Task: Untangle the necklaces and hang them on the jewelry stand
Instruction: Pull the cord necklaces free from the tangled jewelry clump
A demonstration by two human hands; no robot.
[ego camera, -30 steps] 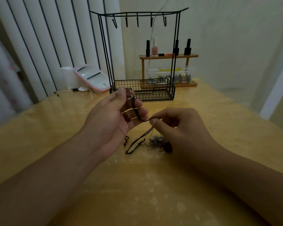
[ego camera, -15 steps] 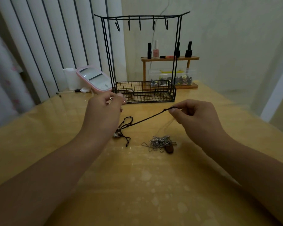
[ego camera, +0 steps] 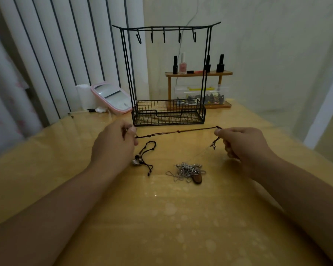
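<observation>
Cord (ego camera: 178,132) ran taut between both hands above the table (ego camera: 161,217), just near of the stand (ego camera: 167,112). Left hand (ego camera: 112,145) pinched the cord's left end, fingers curled round it; back of hand faced the camera, so the fingertips were mostly hidden. Right hand (ego camera: 242,145) pinched the right end between thumb and forefinger, other fingers curled under. A short tail of cord hung down from the right pinch. Below the left hand, more of the cord looped down with beads and a pale pendant (ego camera: 136,162), its end lying on the table. A very thin strand appeared to slant from near the right hand down toward the chain pile (ego camera: 187,169); too faint to be sure. Chain pile, silvery and tangled, lay on the table between the forearms, a brown oval pendant (ego camera: 197,178) at its near right edge. Stand stood far centre, black wire, basket base, five hooks (ego camera: 164,37) on the top bar, all bare. Pink-rimmed mirror (ego camera: 112,96) leaned left of the stand, white roll (ego camera: 84,96) beside it. Wooden shelf (ego camera: 199,73) behind the stand carried polish bottles (ego camera: 182,63), a clear box (ego camera: 200,95) beneath.
</observation>
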